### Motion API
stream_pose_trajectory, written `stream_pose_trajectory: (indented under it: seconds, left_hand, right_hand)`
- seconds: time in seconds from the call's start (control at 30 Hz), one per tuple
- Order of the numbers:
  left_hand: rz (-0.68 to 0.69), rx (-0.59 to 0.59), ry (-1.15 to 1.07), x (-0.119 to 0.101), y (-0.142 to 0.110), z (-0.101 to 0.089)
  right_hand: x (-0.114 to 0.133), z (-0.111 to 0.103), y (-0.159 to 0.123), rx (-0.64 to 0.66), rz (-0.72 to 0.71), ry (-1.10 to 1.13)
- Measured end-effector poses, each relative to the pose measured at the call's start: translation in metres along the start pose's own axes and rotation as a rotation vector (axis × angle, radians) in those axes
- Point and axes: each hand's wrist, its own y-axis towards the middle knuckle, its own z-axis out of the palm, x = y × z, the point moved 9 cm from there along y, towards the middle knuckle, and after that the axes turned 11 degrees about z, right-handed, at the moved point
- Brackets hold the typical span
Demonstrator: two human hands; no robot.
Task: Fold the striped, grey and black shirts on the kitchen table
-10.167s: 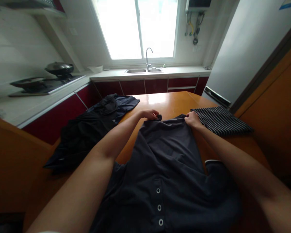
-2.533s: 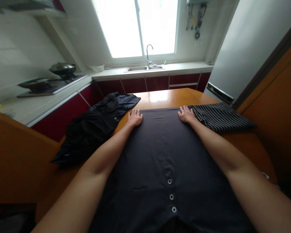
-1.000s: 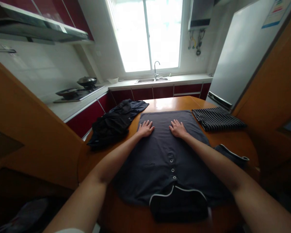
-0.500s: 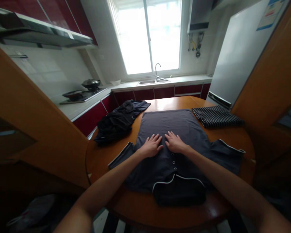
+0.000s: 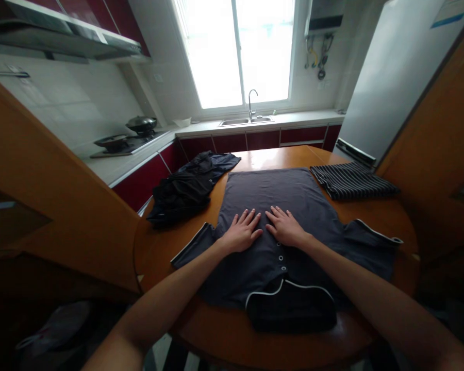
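Note:
A dark grey short-sleeved polo shirt (image 5: 270, 188) lies spread front up on the round wooden table (image 5: 224, 330). Its black collar (image 5: 292, 312), edged in white, points toward me, and the sleeves stretch out to both sides with white trim. My left hand (image 5: 242, 232) rests flat on the middle of the shirt, fingers spread. Just to the right, my right hand (image 5: 286, 226) also presses flat on the fabric, above the row of buttons (image 5: 281, 258). Neither hand grips the cloth; a small gap separates them.
Crumpled black clothes (image 5: 185, 190) lie at the table's left. A folded black-and-white striped garment (image 5: 353, 180) sits at the back right. Beyond the table are a counter with a sink (image 5: 235, 122), a stove with pans (image 5: 141, 123) and a fridge (image 5: 386, 77).
The view has shifted slightly, with the table appearing a little closer. Both hands stay flat on the shirt in nearly the same place, and the shirt lies as before.

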Motion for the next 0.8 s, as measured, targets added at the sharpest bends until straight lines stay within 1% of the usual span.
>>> stream_pose_trajectory:
  seconds: [0.23, 0.53, 0.8]
  left_hand:
    - [0.015, 0.012, -0.011, 0.000, 0.000, 0.004]
    - [-0.010, 0.044, -0.019, -0.008, -0.003, -0.004]
    - [-0.006, 0.033, -0.014, -0.008, -0.003, -0.006]
  right_hand:
    - [-0.002, 0.002, 0.000, -0.010, -0.002, -0.013]
    - [-0.004, 0.006, 0.002, -0.025, -0.010, -0.027]
    - [-0.004, 0.005, 0.002, -0.033, -0.012, -0.029]
